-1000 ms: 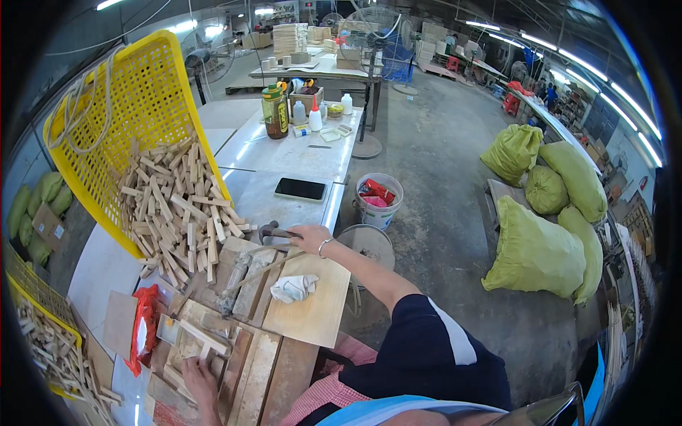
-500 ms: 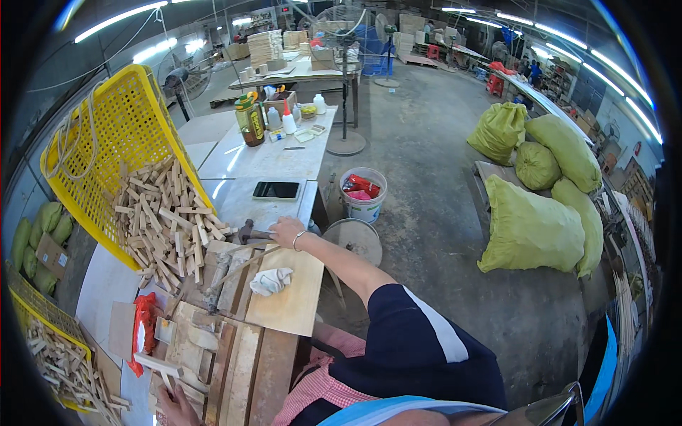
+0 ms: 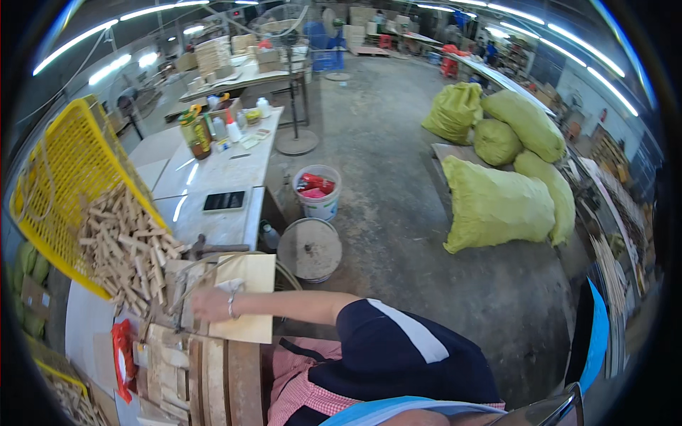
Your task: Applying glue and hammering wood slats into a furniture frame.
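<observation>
– Since half a second ago, the right hand (image 3: 211,305) has been moved away from the hammer (image 3: 222,248) and brought over the left edge of the pale board (image 3: 254,273).

– And is something grasped by it?

– That cannot be told: the fingers are blurred, and no held thing can be made out. The hammer is left lying just past the far edge of the board, not touched by this hand.

– What about the left hand?

– It is not shown, so its state cannot be told. Earlier, a small wooden piece was held by it, to the near left of the board.

– What could go wrong from here?

– The board is crossed by the forearm (image 3: 298,307); it could be shifted if the arm is pulled back too low. The white cloth (image 3: 231,285), lying on the board, could be dragged along too. If the board is pushed forward, the hammer could be knocked.

– Is anything else different?

– The whole view has been turned, and the cloth, fully seen before, is now partly covered.
</observation>
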Demonstrator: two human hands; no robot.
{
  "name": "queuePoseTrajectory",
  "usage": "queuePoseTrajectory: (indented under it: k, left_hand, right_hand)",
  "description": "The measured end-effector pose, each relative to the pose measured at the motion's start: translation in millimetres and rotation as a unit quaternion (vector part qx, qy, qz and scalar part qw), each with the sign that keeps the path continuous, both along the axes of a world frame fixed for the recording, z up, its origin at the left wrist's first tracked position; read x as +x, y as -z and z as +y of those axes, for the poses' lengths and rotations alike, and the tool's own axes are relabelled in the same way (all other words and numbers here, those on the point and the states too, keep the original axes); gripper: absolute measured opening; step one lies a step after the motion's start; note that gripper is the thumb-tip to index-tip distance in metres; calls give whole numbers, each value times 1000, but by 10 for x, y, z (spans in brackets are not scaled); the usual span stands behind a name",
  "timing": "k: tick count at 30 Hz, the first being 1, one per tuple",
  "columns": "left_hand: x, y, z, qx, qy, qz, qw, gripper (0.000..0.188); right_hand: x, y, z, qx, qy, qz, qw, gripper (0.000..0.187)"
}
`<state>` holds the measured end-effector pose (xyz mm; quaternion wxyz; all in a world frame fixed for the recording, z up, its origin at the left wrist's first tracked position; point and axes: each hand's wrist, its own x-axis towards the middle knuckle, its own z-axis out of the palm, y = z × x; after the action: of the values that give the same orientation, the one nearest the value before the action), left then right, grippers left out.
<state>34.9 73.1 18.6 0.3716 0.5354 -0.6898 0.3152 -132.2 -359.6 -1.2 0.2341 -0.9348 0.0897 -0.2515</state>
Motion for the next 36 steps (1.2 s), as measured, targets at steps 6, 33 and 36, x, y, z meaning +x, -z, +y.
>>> queuePoseTrajectory:
  k: [6,33,36]
  left_hand:
    - [-526,-354,-81,306,-361,213,855,32]
    - [-2006,-535,1608,110,-636,391,656,19]
    - [-2926,-600,1963,35,-723,409,556,21]
  right_hand:
    - [-266,-89,431,5,-77,84,993,19]
    - [610,-310,2040,6,-402,86,912,23]
    - [563,-399,2298,8,-447,121,887,18]
